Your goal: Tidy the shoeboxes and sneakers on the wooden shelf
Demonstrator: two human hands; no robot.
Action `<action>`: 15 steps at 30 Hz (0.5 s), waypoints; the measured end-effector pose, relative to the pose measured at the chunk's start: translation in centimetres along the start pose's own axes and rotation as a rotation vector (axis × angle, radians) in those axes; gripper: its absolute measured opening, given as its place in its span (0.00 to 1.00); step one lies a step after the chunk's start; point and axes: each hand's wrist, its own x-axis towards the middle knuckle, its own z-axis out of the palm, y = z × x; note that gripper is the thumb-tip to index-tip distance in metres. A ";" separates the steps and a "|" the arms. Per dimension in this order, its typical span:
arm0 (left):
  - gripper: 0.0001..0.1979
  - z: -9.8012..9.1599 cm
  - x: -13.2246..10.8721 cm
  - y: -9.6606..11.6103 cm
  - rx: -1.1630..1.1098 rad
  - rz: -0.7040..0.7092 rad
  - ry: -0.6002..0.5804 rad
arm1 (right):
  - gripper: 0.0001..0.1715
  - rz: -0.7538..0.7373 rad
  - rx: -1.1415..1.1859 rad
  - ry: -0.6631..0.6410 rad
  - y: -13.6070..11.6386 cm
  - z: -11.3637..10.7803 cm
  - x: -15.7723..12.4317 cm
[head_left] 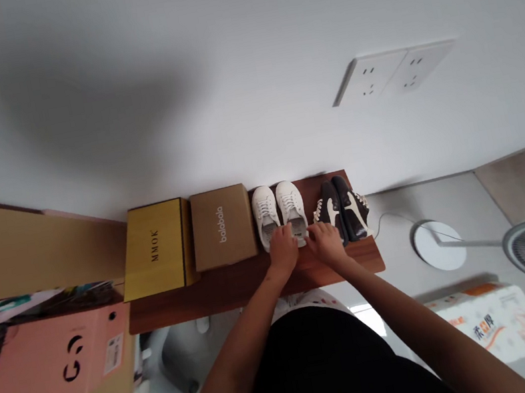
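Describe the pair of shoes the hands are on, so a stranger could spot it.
On the dark wooden shelf against the white wall, it is the white lace-up pair under both hands, between the brown balabala box and the dark pair. It alone is all white.

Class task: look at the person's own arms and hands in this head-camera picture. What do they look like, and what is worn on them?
Both arms are bare from above the elbow down: no sleeves show. The left hand and right hand wear no gloves, and no watch, bracelet or ring can be made out. Black clothing covers the body between the arms.
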 end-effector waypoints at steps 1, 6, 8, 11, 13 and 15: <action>0.20 0.6 -0.3 0.6 -0.052 0.054 -0.028 | 0.17 0.038 0.024 0.038 1.4 -0.3 -0.8; 0.22 5.1 -1.2 3.6 -0.233 0.152 -0.228 | 0.23 0.263 0.061 0.256 9.3 -1.2 -3.6; 0.23 6.9 -0.8 4.3 -0.207 0.120 -0.270 | 0.29 0.384 0.034 0.287 12.0 -1.3 -4.0; 0.21 8.7 0.3 5.1 -0.125 0.054 -0.322 | 0.33 0.469 0.036 0.152 14.8 -1.3 -3.7; 0.19 9.3 1.1 5.4 -0.060 0.035 -0.361 | 0.27 0.451 0.086 0.003 15.8 -1.4 -3.3; 0.18 9.4 1.7 5.7 0.001 0.040 -0.392 | 0.21 0.431 0.148 -0.096 16.3 -1.5 -2.8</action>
